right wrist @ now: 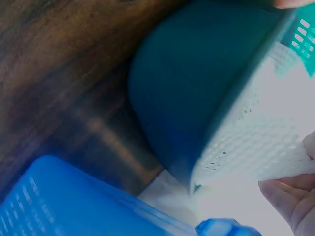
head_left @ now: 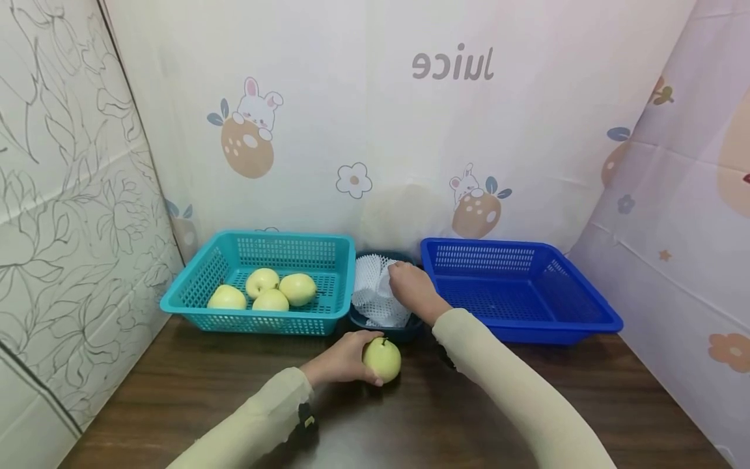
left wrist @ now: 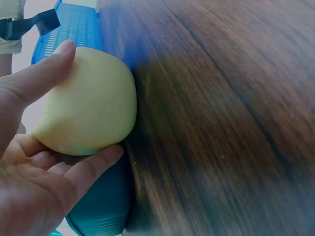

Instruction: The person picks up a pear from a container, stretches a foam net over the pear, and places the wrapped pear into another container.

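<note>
My left hand [head_left: 347, 358] holds a round yellow-green pear [head_left: 383, 362] at the table's middle, its short stem pointing up. Thumb and fingers curve round opposite sides of the pear in the left wrist view. White foam fruit nets [head_left: 375, 296] fill a small dark teal basket [head_left: 403, 334] just behind the pear. Over that basket, my right hand [head_left: 415, 291] pinches the edge of one foam net [right wrist: 246, 152]. Several more pears [head_left: 297, 289] lie in a turquoise basket [head_left: 313, 322] to the left.
To the right stands a larger blue basket [head_left: 527, 331] with slotted sides. All three baskets line the back of the dark wooden table [head_left: 410, 423], close to a printed curtain [head_left: 387, 130]. A patterned wall panel [head_left: 76, 195] bounds the left side.
</note>
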The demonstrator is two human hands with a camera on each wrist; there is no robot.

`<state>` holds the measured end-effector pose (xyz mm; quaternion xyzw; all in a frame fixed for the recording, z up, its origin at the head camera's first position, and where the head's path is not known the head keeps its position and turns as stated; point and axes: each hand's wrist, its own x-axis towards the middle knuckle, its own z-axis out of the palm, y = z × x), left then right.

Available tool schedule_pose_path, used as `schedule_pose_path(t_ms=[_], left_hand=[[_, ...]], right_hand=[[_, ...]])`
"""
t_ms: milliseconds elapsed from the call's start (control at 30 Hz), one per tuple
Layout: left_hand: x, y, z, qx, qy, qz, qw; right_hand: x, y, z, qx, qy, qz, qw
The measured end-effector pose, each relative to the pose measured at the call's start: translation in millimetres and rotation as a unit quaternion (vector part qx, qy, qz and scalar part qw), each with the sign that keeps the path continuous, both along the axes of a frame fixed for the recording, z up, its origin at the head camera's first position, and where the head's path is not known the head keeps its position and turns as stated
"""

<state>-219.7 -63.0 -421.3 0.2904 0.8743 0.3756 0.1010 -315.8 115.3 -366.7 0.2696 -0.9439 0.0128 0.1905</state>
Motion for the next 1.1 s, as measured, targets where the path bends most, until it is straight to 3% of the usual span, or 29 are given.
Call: schedule_pose_path(t_ms=[167,333,533,833,967,1100], left_hand=[[-2.2,-1,0.4,0.003,-0.004,-0.008,1.0000],[-2.0,-1,-0.8,0.001,0.000,-0.013,0.9999],[1.6,0,1.0,-0.001,-0.008,-0.008,0.9999],[5.0,1,4.4,-0.003,-0.033,-0.017,0.9993],[8.3,-1,7.0,-0.002,-0.034,-0.026,0.9991],[16.0,-12,17.5,0.009,-0.034,-0.032,0.9989]], right_hand=[[6.0,6,19.1,-0.031,-0.003,0.004,0.999],[16.7,13,44.3,-0.121,-0.049,0.009,0.991],[36.3,21,82.2,-0.214,-0.106,0.001,0.971],[76.6,37,141.8,-0.276,-0.212,0.016,0.938],[91.4,43,157.1,-0.298,-0.261,0.021,0.918],[102.1,49,161.2,-0.314,-0.285,0.032,0.905]])
